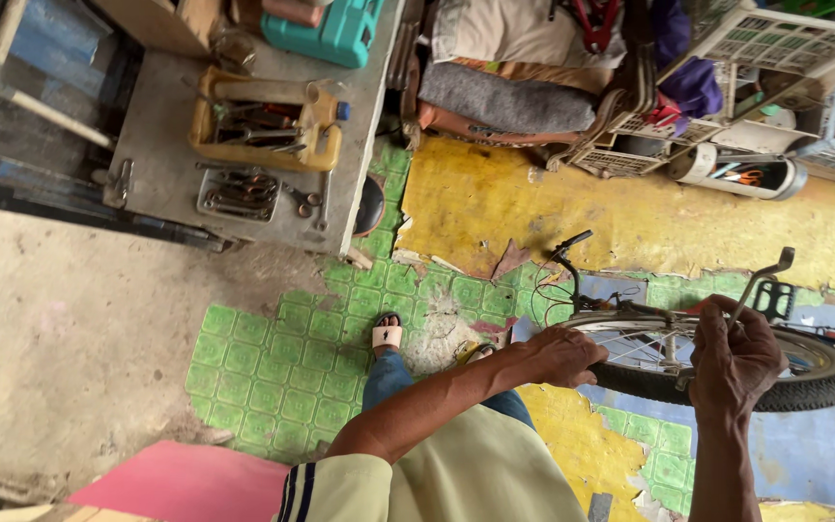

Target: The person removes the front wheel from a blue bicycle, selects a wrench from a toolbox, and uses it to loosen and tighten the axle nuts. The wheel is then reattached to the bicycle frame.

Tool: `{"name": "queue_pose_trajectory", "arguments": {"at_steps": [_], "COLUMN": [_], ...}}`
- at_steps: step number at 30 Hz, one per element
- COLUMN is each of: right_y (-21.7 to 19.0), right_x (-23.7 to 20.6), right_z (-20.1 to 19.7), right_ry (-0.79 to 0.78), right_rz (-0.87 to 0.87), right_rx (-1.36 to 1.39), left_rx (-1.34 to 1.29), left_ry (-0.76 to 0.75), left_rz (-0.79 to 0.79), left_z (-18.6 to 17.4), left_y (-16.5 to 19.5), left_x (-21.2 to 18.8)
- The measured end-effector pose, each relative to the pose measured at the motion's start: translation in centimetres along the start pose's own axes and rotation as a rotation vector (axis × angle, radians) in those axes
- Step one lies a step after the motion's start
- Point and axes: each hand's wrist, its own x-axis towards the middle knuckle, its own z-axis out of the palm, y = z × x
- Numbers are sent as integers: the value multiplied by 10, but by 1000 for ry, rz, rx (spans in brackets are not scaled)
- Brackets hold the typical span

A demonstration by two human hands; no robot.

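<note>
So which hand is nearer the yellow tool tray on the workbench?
Left. The left hand rests on the bicycle wheel, toward the yellow tool tray; the right hand grips farther along the wheel.
</note>
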Motion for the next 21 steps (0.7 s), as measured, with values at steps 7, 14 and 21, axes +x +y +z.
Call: {"name": "queue_pose_trajectory", "arguments": {"at_steps": [7, 14, 21], "right_y": [12, 19, 46], "right_x": [10, 9, 3], "right_z": [25, 52, 116], "right_ry": [-98, -190, -335], "right_rz": [-2, 7, 183], "right_rx": [-159, -266, -332], "left_rx": [-13, 16, -230], "left_ry": [1, 24, 145], "left_rz": [-11, -65, -343], "left_z": [-4, -22, -32], "left_y": [-6, -2, -59], "left_x": [-8, -26, -82]}}
